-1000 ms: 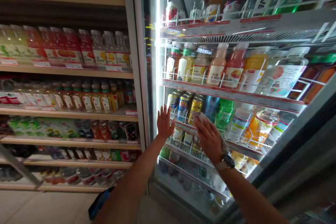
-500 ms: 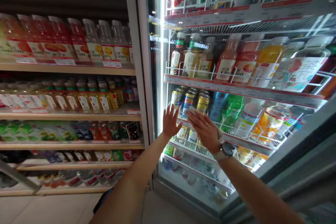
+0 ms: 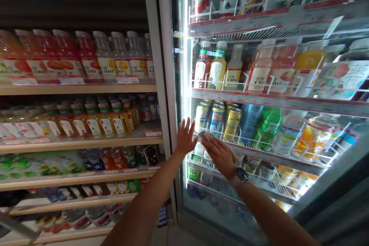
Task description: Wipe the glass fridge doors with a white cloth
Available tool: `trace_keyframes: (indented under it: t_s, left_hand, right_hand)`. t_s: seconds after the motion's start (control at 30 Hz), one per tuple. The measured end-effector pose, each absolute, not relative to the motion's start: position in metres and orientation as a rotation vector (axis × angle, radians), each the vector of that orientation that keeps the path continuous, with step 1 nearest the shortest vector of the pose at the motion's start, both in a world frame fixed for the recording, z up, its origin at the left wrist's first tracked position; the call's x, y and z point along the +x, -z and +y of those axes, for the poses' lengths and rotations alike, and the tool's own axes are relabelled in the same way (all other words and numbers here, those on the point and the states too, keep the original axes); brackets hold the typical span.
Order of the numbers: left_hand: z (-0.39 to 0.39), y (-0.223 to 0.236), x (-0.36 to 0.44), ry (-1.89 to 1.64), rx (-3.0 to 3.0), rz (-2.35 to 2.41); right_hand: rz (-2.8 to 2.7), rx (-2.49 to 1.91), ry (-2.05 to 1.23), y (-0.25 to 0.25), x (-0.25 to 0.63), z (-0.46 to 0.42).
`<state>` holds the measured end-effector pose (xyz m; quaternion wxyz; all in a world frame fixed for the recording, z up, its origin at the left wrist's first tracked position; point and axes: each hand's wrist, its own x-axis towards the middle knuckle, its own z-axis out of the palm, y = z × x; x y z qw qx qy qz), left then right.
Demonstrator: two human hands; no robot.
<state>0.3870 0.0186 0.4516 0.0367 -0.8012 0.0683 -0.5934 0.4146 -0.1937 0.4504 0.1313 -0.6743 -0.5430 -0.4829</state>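
Observation:
My left hand (image 3: 186, 137) lies open with its fingers spread against the glass door (image 3: 230, 209) of a lit drinks cooler, near its left edge. Just to its right, my right hand (image 3: 219, 154) presses a pale, thin cloth (image 3: 206, 135) to the same glass, fingers stretched over it. Only a bit of the cloth shows past the fingertips. On that wrist is a dark watch (image 3: 242, 174). Behind the glass, a blue can (image 3: 216, 117) and a gold can (image 3: 232, 123) stand just above the hands.
Left of the cooler stands a shelf unit with wooden boards (image 3: 77, 88) full of bottled drinks. A phone-like dark item (image 3: 151, 155) leans on one board. The cooler's metal frame (image 3: 165, 65) separates the two. Inside the cooler, wire racks hold more bottles, such as a green bottle (image 3: 269, 127).
My right hand has slid the cloth left and down across the glass, closer to my left hand. The view has shifted a little; my left hand stays by the door's left edge.

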Motion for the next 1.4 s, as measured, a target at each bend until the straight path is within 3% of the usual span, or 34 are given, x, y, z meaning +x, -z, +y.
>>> trace_keyframes:
  t_s: [0.13, 0.27, 0.4, 0.57, 0.67, 1.0, 1.1, 1.23, 1.4]
  left_hand:
    - [0.021, -0.444, 0.391, 1.823, -2.499, 0.241]
    - [0.021, -0.444, 0.391, 1.835, -2.497, 0.262]
    - [0.018, -0.447, 0.390, 1.909, -2.420, 0.291]
    - [0.019, -0.447, 0.388, 1.893, -2.471, 0.333]
    - [0.020, -0.446, 0.388, 1.883, -2.501, 0.374]
    - [0.020, -0.446, 0.387, 1.931, -2.421, 0.375]
    - [0.019, -0.447, 0.387, 1.950, -2.433, 0.379]
    - [0.018, -0.445, 0.388, 1.962, -2.423, 0.361]
    - [0.019, -0.446, 0.388, 1.942, -2.452, 0.404]
  right_hand:
    - [-1.645, -1.965, 1.357, -0.398, 0.411, -0.191]
    - [-1.673, -1.990, 1.326, -0.387, 0.408, -0.194]
    - [-1.623, -2.050, 1.336, -0.436, 0.410, -0.190]
    - [-1.411, -2.076, 1.580, -0.519, 0.415, -0.174]
    - [-1.343, -2.023, 1.629, -0.531, 0.415, -0.163]
    - [-1.542, -2.056, 1.535, -0.393, 0.405, -0.167]
    - [-1.602, -2.079, 1.494, -0.377, 0.399, -0.170]
    - [-1.642, -2.082, 1.535, -0.407, 0.397, -0.173]
    - [-1.524, -2.062, 1.668, -0.493, 0.409, -0.174]
